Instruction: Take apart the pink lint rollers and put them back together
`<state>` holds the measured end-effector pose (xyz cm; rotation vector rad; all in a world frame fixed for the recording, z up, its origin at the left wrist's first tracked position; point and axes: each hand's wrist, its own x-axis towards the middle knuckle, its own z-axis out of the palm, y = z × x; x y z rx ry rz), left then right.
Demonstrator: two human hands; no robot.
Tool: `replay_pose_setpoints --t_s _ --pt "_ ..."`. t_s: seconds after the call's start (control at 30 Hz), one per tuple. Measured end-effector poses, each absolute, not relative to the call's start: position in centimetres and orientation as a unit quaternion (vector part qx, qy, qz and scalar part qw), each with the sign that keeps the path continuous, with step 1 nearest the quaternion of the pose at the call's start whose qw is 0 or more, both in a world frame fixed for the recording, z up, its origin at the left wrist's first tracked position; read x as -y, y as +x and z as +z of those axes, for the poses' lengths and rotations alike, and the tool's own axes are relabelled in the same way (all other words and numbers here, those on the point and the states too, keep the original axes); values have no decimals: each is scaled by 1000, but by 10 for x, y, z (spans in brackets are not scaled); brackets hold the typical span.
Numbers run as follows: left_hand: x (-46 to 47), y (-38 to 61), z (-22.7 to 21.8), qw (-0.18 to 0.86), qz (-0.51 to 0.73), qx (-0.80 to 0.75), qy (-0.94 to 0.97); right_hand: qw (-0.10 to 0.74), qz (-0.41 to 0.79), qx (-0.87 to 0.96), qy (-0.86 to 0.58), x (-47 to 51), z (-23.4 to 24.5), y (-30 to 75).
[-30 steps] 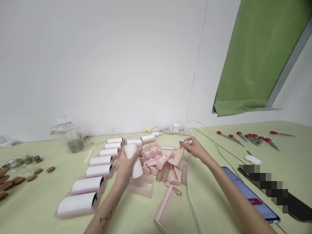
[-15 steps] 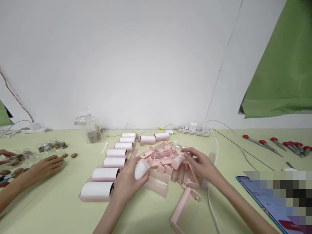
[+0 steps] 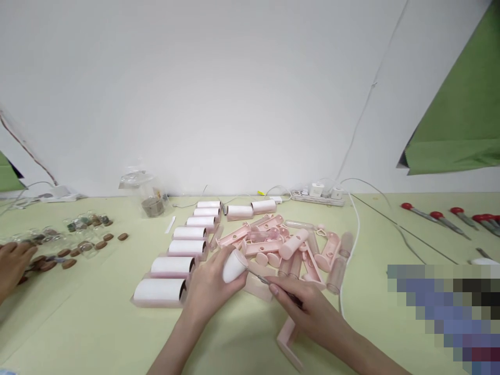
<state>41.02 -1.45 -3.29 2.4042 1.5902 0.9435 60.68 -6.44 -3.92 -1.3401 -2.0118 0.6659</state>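
Note:
My left hand (image 3: 214,276) is closed around a white tapered cylinder (image 3: 235,266) with a pale pink rim, its end turned towards the right. In my right hand (image 3: 299,299) is a slim craft knife (image 3: 262,279) with a dark handle, its metal tip close to the cylinder's rim; whether they touch I cannot tell. Beneath the knife lies a clear pinkish sheet (image 3: 255,289). Just behind my hands is a pile of pink plastic parts (image 3: 263,247), with a pink cylinder (image 3: 294,244) on it. A pink angled bracket (image 3: 287,338) lies partly behind my right forearm.
White tubes in clear wrap (image 3: 160,291) line up left of my hand. Another person's hand (image 3: 15,265) is at far left by cork stoppers (image 3: 100,245) and small glass bottles. A white cable (image 3: 353,245), power strip (image 3: 318,199) and red-topped tools (image 3: 447,221) are at right.
My right hand has come from the pink pile down and left to the white cylinder, and the knife now shows in it. The co-worker's hand has drawn back left.

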Motion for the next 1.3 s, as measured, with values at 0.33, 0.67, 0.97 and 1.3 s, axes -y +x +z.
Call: replay_pose_setpoints --t_s 0.33,0.67,0.97,1.3 --pt "22 415 -20 87 265 -572 772 302 236 754 -532 70 -45 603" --pt "21 415 -25 62 230 -579 780 282 257 750 -540 69 -44 603" --pt "21 406 -26 -7 179 -545 819 247 276 767 -525 70 -34 607" --pt "20 405 -20 53 177 -529 828 236 264 734 -580 58 -24 632"
